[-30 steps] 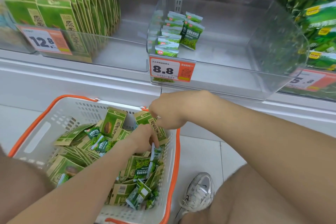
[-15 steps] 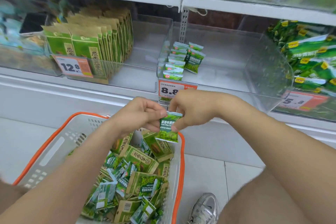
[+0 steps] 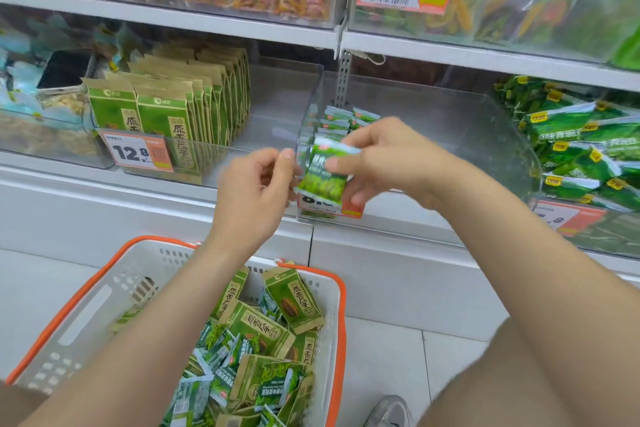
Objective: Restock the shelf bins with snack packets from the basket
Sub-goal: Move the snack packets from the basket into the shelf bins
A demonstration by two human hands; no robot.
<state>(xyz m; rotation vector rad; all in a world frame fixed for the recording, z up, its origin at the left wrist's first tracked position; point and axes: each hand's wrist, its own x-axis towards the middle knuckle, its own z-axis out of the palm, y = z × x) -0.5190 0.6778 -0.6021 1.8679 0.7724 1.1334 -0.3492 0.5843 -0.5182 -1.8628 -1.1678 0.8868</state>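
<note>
Lifted higher, left hand (image 3: 254,198) and right hand (image 3: 391,159) pinch one glossy green rectangular packet (image 3: 322,180).

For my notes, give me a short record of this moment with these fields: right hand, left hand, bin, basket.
right hand: the right hand pinches a small green packet in front of the clear bin
left hand: the left hand has curled fingers beside the packet's left edge; contact unclear
bin: a row of small packets stands along its left wall
basket: the basket, white with an orange rim, sits below the shelf and holds mixed green packets
</note>
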